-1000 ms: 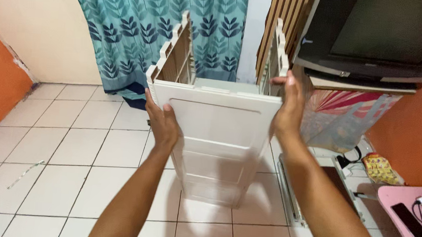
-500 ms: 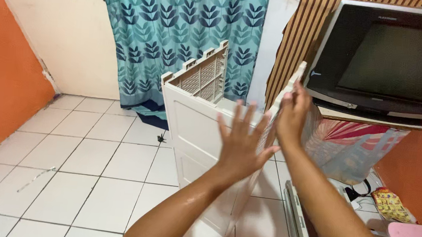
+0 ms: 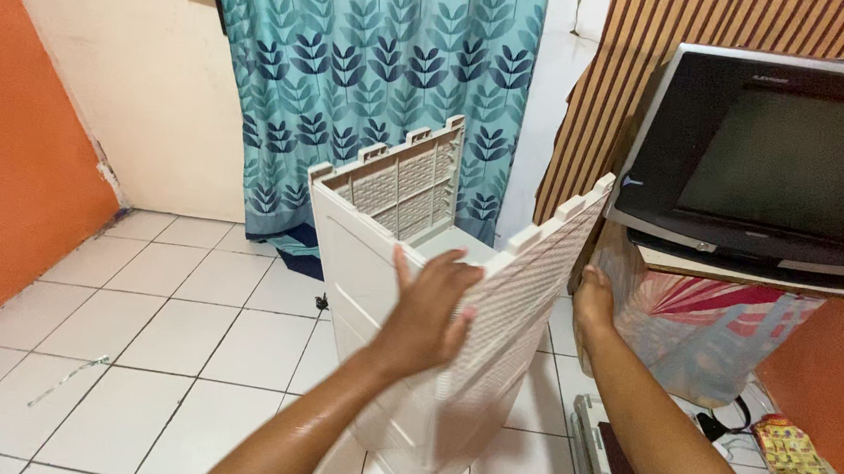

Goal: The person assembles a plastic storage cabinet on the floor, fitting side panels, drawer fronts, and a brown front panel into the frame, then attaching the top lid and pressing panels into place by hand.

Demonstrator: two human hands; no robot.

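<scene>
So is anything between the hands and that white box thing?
No. The left hand lies flat on the white plastic cabinet's slatted side panel, and the right hand touches that panel's far side. Nothing sits between.

Left hand (image 3: 426, 313) flat, fingers (image 3: 455, 270) spread, right hand (image 3: 592, 311) seemingly pressing, fingers hidden, both forearms extended

One white plastic cabinet (image 3: 407, 296) stands at twelve o'clock, one television (image 3: 779, 165) at two, one curtain (image 3: 375, 73) behind, and two hands.
</scene>
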